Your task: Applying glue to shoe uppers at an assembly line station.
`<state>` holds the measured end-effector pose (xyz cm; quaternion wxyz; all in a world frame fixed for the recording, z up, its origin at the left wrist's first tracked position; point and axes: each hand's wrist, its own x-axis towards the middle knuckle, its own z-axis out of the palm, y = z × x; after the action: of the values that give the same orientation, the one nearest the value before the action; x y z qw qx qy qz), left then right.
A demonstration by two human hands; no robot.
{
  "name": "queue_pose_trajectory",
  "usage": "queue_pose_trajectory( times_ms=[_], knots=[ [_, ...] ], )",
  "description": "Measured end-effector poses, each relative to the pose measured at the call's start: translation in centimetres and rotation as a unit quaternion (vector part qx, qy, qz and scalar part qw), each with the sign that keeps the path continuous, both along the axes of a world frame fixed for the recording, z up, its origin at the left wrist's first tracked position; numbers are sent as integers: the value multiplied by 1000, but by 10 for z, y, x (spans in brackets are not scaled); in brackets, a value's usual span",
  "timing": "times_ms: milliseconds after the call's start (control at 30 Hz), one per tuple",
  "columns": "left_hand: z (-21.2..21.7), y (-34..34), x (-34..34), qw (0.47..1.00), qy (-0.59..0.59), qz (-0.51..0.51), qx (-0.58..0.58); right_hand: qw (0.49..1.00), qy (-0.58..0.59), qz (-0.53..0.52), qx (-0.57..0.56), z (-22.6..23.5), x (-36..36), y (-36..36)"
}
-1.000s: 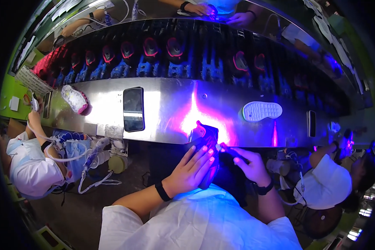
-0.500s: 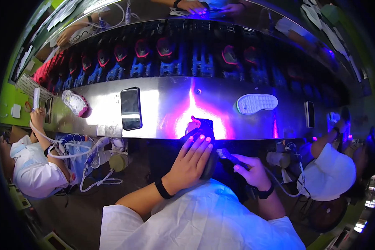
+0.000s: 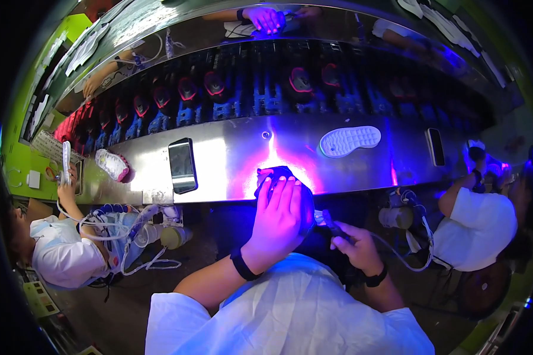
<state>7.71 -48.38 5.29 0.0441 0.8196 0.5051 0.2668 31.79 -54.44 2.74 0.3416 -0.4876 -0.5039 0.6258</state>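
Note:
Under a bright violet light at the bench's front edge is a dark shoe upper (image 3: 306,207), with a small red patch at its far end. My left hand (image 3: 278,219) lies over it, fingers stretched forward and closed around its top, so much of it is hidden. My right hand (image 3: 358,247) grips a dark-handled brush (image 3: 325,219) with a pale tip, and a thin hose trails off to the right. The brush tip is beside the upper's right side; whether they touch I cannot tell. A white ridged shoe sole (image 3: 350,141) lies on the bench, ahead and to the right.
A steel bench (image 3: 219,131) spans the front. On it lie a phone (image 3: 182,165), a pale shoe (image 3: 112,165) and another phone (image 3: 435,147). Behind runs a dark rack (image 3: 237,80) carrying several red-edged shoe parts. Co-workers (image 3: 71,251) sit at both sides, near cups and hoses.
My left hand and the dark upper have moved slightly forward over the bench edge, further into the violet light. The brush in my right hand stays at the upper's right side. The view has shifted.

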Motion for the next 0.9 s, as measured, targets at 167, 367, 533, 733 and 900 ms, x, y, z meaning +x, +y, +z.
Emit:
queue_pose_trajectory(
  times_ms=[167,367,533,733,900],
  knots=[
    [4,22,16,999,26,7,-17,999,-17,-50,-8,-2,5,-9],
    [4,52,23,999,-12,9,-30,967,-155,-96,180,6,2,24],
    [1,78,8,997,-60,8,-45,924,-285,-26,255,37,4,67],
    [3,94,-22,989,-104,1,-101,903,-310,-14,296,39,-17,99],
    [-9,99,-57,998,20,-9,-60,934,-232,-70,263,-8,-37,107]
  ],
)
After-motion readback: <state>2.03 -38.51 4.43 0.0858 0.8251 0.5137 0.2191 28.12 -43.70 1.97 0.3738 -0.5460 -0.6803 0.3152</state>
